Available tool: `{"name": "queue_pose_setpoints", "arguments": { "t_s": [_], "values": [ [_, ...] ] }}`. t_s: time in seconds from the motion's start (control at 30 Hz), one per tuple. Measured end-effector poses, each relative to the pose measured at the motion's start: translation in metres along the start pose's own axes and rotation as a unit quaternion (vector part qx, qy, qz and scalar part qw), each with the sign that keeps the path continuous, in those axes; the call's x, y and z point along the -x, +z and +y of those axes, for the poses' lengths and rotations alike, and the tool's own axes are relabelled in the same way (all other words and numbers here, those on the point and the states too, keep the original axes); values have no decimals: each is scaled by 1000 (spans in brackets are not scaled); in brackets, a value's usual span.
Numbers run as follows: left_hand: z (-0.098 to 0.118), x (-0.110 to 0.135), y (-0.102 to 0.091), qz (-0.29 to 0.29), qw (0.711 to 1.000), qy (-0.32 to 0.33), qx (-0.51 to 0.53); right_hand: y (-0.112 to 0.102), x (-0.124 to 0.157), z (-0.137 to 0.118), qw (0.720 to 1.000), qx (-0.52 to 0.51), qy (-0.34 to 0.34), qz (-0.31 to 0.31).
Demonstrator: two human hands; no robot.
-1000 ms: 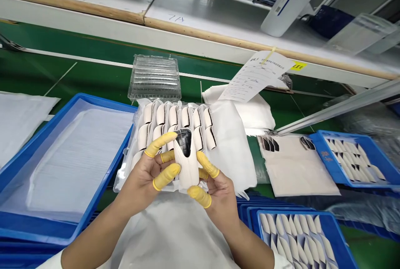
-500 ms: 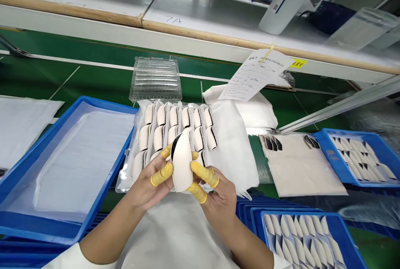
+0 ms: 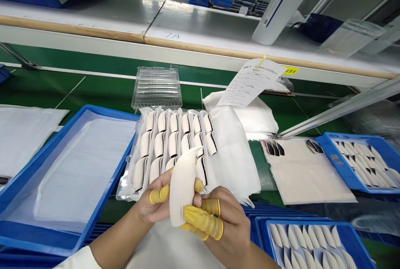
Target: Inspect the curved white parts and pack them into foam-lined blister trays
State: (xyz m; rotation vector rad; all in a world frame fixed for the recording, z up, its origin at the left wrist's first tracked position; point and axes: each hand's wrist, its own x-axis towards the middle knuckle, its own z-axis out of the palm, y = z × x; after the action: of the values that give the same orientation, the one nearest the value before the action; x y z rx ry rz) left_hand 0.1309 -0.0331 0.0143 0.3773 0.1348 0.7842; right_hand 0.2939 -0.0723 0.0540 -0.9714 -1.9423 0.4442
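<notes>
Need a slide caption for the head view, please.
Left hand and right hand, in yellow finger cots, hold a curved cream piece near a clear tray of similar pieces.

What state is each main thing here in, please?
Curved piece: held, ridged side facing the camera
Left hand: holding the piece
Right hand: touching the piece
Clear tray: loaded with pieces
Left blue tray: lined with a sheet
Paper form: taped to the shelf

A factory workshop — 2 blue trays [image 3: 351, 242] hold rows of matching curved pieces [image 3: 293, 236]. A printed form [image 3: 250, 79] hangs at the edge of a shelf [image 3: 200, 27] marked "7A".
</notes>
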Motion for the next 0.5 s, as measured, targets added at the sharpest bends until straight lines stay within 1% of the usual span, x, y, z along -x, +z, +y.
{"name": "queue_pose_setpoints", "arguments": {
  "t_s": [0.07,0.17,0.23,0.37,0.43,0.5],
  "values": [
    [0,1,-1,9,1000,-5,-25,-2,0,-2,1000,3,12,-3],
    [-3,4,-7,45,997,18,-60,-5,-2,-4,999,24,17,-20],
    [-5,6,-12,39,997,28,-66,-6,-4,-5,998,43,2,-37],
    [-7,9,-17,5,999,0,-49,-8,-8,-6,995,52,-34,-72],
    [-7,9,-17,9,999,-3,-50,-7,-8,-7,995,61,-30,-75],
    [-7,9,-17,23,998,10,-62,-5,-8,-8,994,86,-4,-67]
  ]
}}
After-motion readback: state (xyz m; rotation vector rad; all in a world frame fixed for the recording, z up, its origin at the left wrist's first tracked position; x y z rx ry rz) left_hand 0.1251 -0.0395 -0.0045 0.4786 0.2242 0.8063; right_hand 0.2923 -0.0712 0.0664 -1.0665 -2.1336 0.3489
